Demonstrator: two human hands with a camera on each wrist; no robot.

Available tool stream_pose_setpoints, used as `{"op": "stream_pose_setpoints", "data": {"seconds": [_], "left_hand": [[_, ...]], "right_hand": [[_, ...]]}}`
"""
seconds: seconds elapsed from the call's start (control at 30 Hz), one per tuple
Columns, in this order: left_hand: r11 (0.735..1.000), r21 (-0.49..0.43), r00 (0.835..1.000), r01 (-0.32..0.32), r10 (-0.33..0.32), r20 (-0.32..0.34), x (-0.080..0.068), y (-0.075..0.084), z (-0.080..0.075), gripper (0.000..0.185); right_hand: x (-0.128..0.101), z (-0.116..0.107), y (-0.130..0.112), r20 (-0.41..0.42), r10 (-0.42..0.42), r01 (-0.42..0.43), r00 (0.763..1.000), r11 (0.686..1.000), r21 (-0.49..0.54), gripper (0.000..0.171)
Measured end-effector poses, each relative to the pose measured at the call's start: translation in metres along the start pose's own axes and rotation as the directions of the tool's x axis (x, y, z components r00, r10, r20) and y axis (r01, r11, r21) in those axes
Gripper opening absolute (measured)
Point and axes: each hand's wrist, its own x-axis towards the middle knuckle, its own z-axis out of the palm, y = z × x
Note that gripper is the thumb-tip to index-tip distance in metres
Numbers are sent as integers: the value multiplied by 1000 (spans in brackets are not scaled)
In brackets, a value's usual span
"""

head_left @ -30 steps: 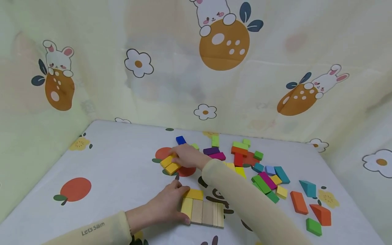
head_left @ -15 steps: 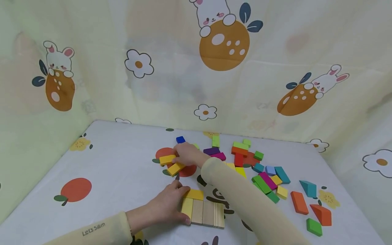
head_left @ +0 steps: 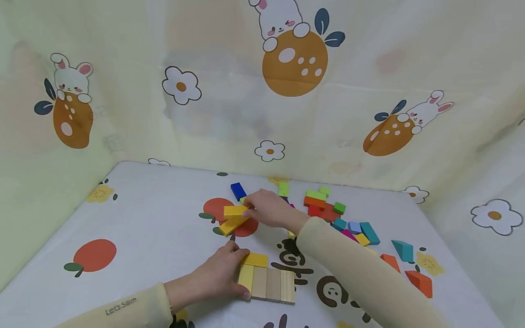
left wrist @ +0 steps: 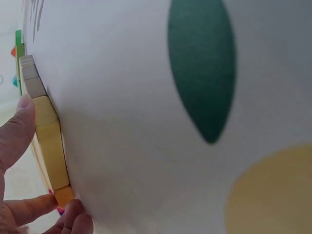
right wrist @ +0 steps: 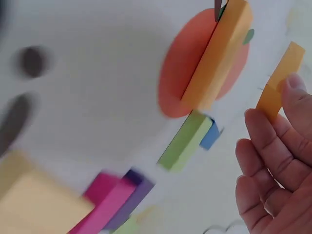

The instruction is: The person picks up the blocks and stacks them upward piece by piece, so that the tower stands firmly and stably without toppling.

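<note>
My right hand [head_left: 268,208] pinches an orange-yellow block [head_left: 234,211] between thumb and fingers; the right wrist view shows that block [right wrist: 287,66] near the fingertips. A second orange-yellow block [head_left: 231,226] lies slantwise on the cloth's red fruit print, just below it in the head view. My left hand [head_left: 219,275] grips the left end of a flat block group, thumb at the near end and fingers at the far end. In that group are a pale yellow block [head_left: 246,278], an orange-yellow block [head_left: 255,259] across the top, and plain wooden blocks [head_left: 273,284].
Several coloured blocks lie scattered at the right, among them a teal triangle [head_left: 403,250], an orange triangle [head_left: 420,283] and a teal block [head_left: 369,233]. A blue block [head_left: 238,191] lies beyond my right hand. My right sleeve [head_left: 352,269] hides part of the pile.
My right hand has shifted right with the upper orange-yellow block, which has parted from the lower one. The lower block has turned to a slant. My left hand keeps its hold.
</note>
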Motion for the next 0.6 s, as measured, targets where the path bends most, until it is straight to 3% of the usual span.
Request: {"op": "stream_pose_setpoints", "data": {"seconds": [0.33, 0.6], "left_hand": [[1000, 6, 1000, 7, -7, -11, 1, 0, 1, 87], [1000, 11, 1000, -17, 17, -20, 2, 1, 4, 87]], "right_hand": [[-83, 13, 42, -33, 92, -94, 995, 992, -79, 28], [-118, 31, 55, 16, 184, -184, 983, 983, 5, 25]]}}
